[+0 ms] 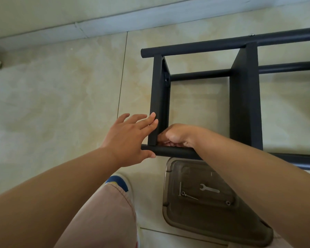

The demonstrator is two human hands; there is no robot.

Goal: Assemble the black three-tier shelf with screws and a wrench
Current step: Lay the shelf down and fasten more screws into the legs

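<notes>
The black shelf frame [245,97] lies on its side on the tiled floor, with round poles running left to right and flat tiers across them. My left hand [131,136] rests with straight fingers against the end tier [159,97], its thumb under the near pole [175,152]. My right hand [177,136] is curled in the corner where that tier meets the near pole; what its fingertips hold is hidden. A silver wrench [209,189] and a few screws [186,195] lie in the clear tray [204,224].
The clear plastic tray sits on the floor just below the near pole, partly under my right forearm. My knee in pink trousers [104,215] and a shoe [120,181] are left of the tray. A wall skirting [115,20] runs along the top.
</notes>
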